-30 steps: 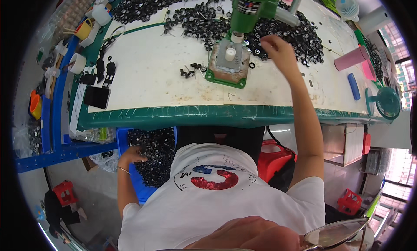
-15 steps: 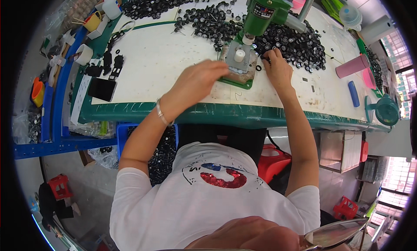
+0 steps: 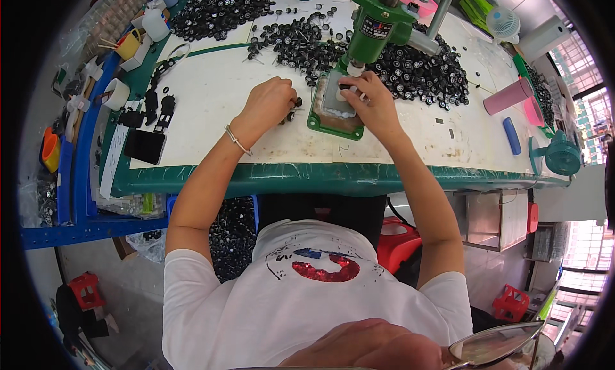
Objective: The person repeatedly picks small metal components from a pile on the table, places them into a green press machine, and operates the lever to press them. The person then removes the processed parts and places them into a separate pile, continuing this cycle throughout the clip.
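Clearly, the tightest spot is under the green metal bench press [image 3: 373,27], where the bare right hand [image 3: 377,106] sits just below the short white plunger [image 3: 355,69]. Its thumb and fingers are bent almost together, seemingly pinching a small dark round part [image 3: 344,86] at the top of the white cylindrical post [image 3: 341,95], on the press's flat grey plate [image 3: 329,93]. Should the plunger drop with those fingertips in place, they could be caught; the narrow gap would be the cause. A part sitting tilted there might also be pressed crooked, and since the fingers cover much of it, its seating is hard to judge.

Left of the press, the bare left hand [image 3: 266,107] is loosely curled, fingertips drawn in, beside a few small black wheels [image 3: 291,116]; whether it holds one I cannot tell. A fumble could roll one across the white tabletop sheet [image 3: 218,107]. Right of the press, heaped black plastic wheels [image 3: 416,75] spread close by, so a wrist knock might scatter some. Behind and left of it, black wheels on thin metal axles [image 3: 298,40] could snag a hurried hand.
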{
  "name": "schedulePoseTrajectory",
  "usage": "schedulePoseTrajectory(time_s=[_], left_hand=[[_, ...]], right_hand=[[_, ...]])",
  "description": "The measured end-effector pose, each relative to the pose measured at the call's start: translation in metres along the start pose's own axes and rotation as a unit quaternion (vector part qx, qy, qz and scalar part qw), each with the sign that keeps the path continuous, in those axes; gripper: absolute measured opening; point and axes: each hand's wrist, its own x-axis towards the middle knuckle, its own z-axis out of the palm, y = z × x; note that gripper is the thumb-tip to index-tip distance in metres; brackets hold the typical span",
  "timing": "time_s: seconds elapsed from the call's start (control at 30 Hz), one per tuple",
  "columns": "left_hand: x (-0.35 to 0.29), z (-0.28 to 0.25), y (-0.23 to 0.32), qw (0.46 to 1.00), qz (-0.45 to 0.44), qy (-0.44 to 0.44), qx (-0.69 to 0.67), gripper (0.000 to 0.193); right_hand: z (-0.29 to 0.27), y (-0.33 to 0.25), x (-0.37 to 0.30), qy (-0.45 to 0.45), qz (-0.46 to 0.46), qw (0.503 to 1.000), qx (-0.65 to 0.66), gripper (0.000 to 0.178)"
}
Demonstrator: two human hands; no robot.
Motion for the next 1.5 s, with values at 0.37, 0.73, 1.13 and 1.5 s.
schedulePoseTrajectory(time_s=[0.37, 0.73, 1.13, 1.5], left_hand=[[-0.002, -0.008, 0.003, 0.874, -0.137, 0.146, -0.443, 0.008], [0.037, 0.019, 0.051, 0.768, -0.074, 0.099, -0.628, 0.015], [0.061, 0.04, 0.052, 0.75, -0.066, 0.167, -0.636, 0.013], [0.059, 0.024, 0.054, 0.744, -0.054, 0.133, -0.653, 0.013]], right_hand=[[0.008, 0.01, 0.001, -0.004, 0.143, 0.978, 0.155, 0.025], [-0.023, 0.009, 0.003, 0.045, 0.197, 0.949, 0.241, 0.044], [-0.141, -0.035, 0.12, 0.114, 0.067, 0.904, 0.407, 0.039], [-0.158, -0.06, 0.177, 0.279, 0.046, 0.88, 0.382, 0.025]])
